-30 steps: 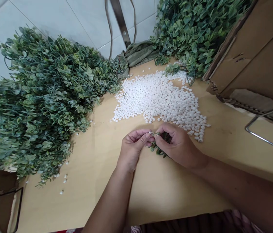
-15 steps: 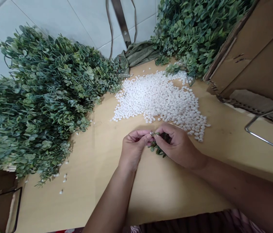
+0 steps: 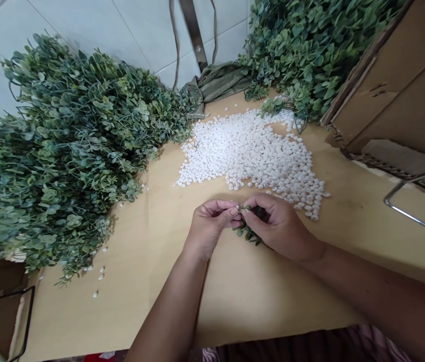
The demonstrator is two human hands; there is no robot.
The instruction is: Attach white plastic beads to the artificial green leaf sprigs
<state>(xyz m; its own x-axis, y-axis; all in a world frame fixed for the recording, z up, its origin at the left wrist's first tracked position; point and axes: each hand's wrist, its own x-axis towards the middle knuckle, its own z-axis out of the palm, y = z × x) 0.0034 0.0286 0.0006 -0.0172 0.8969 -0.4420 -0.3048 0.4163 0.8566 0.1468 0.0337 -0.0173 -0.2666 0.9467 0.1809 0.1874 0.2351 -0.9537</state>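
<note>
In front of the white pile, my left hand (image 3: 209, 226) and my right hand (image 3: 280, 226) meet fingertip to fingertip. My right hand is closed around an artificial green leaf sprig (image 3: 249, 233), whose leaves hang below the fingers. The thumb and forefinger of my left hand pinch a small white piece at the sprig's end, mostly covered by the fingertips. Just beyond the hands, many small round white plastic pieces (image 3: 246, 151) lie spread out on the tan tabletop (image 3: 167, 241).
A large heap of artificial greenery (image 3: 72, 146) fills the left side. More greenery (image 3: 321, 45) stands at the back right beside a cardboard box (image 3: 401, 85). A bent metal rod (image 3: 416, 216) juts in from the right. Dark green cloth (image 3: 220, 83) lies against the tiled wall.
The view has shifted slightly. Both hands keep their pinch together, with only a small shift of the fingertips at the sprig's end.
</note>
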